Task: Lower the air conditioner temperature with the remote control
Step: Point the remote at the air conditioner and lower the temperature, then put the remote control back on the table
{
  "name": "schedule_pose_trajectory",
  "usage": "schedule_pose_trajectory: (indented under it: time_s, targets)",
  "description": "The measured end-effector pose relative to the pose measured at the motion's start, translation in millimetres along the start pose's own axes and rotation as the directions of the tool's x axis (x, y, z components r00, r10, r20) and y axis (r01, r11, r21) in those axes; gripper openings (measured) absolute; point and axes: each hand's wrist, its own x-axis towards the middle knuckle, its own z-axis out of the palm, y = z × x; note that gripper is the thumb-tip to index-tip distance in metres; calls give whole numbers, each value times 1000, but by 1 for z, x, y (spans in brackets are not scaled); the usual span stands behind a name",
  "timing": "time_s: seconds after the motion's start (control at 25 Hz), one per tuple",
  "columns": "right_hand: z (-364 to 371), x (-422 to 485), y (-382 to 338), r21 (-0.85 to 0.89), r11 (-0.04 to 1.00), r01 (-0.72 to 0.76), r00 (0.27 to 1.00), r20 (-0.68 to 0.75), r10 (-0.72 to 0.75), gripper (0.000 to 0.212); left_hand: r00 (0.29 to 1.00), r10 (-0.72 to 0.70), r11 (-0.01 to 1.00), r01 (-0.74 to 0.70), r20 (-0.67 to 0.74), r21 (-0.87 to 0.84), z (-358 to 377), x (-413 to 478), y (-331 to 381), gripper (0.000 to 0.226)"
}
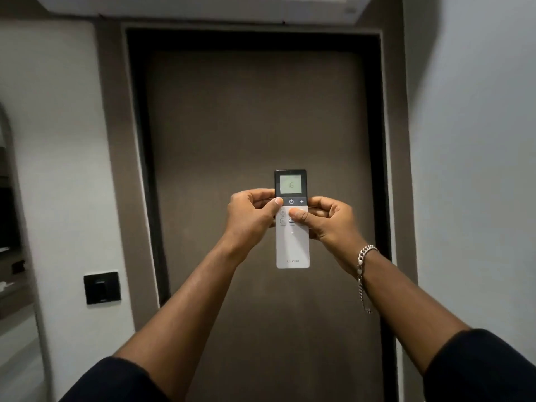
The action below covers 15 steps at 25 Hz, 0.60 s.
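Gripping white remote control (292, 245) upright at frame centre: left hand (251, 219) clamped on left edge, right hand (327, 220) on right edge, thumb over buttons. Display reads 16. Air conditioner (203, 5) top edge; brown door (261, 117) behind.

Views: one, worn on the person's head.
Facing: forward, level to slightly up, square onto a brown door (261, 169).
Nearness: arm's reach; remote control (291, 219) at centre.
Frame edges: air conditioner (203, 7) at 12 o'clock, wall switch (102, 287) at 8 o'clock.
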Motion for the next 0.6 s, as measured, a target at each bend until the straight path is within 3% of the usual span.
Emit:
schedule_pose_trajectory:
  time_s: [0.12, 0.24, 0.4, 0.6]
  targets:
    - [-54, -54, 68, -20, 984, -177, 976, -132, 173, 21, 966, -173, 985, 172, 190, 25, 58, -36, -62, 30]
    - [-123, -139, 151, -36, 885, -464, 849, -304, 432, 28, 825, -386, 921, 366, 412, 132, 139, -101, -139, 28]
    - [-211, -274, 245, 134, 676, -725, 530, -519, 671, 27, 574, -549, 815, 530, 608, 236, 254, -222, -238, 21]
    - [-288, -453, 334, 389, 442, -808, 137, -606, 784, 29, 217, -656, 647, 655, 723, 390, 370, -396, -339, 24]
